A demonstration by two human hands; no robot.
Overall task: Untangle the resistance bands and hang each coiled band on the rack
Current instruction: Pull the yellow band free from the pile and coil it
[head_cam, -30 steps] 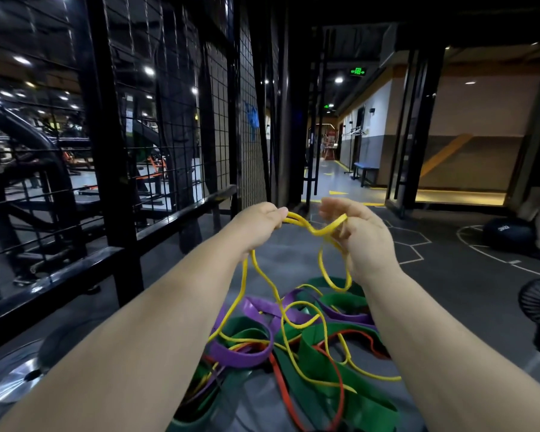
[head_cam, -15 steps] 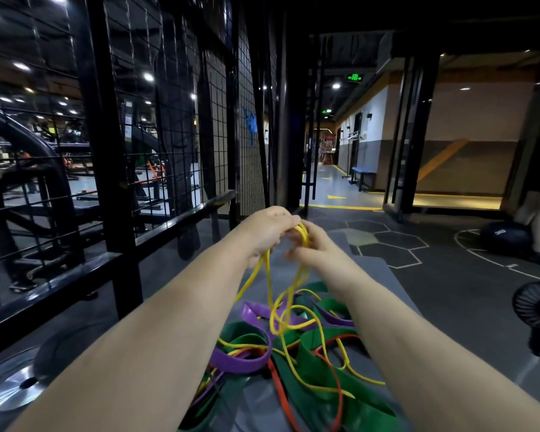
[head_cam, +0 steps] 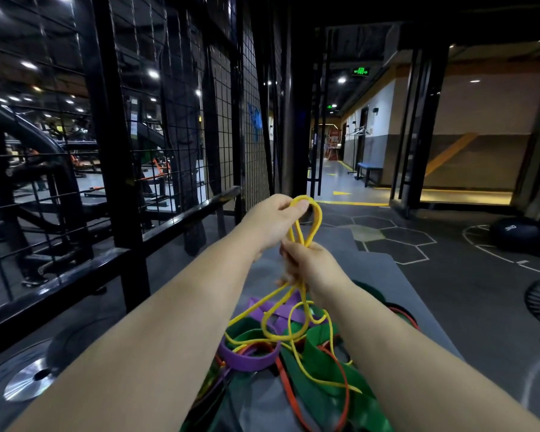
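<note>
Yellow band (head_cam: 306, 219) raised over the grey mat (head_cam: 387, 275) — top loop pinched between thumb and fingers of the left hand (head_cam: 273, 221), both strands gripped just below in the curled fingers of the right hand (head_cam: 306, 263). Rest of it hanging down into a tangled heap at the near end of the mat, mixed with a purple band (head_cam: 247, 358), a wide green band (head_cam: 321, 388) and a thin red band (head_cam: 346, 385). To the left, well apart — a black wire grid (head_cam: 175, 120), and a weight plate (head_cam: 28, 381) on the floor.
</note>
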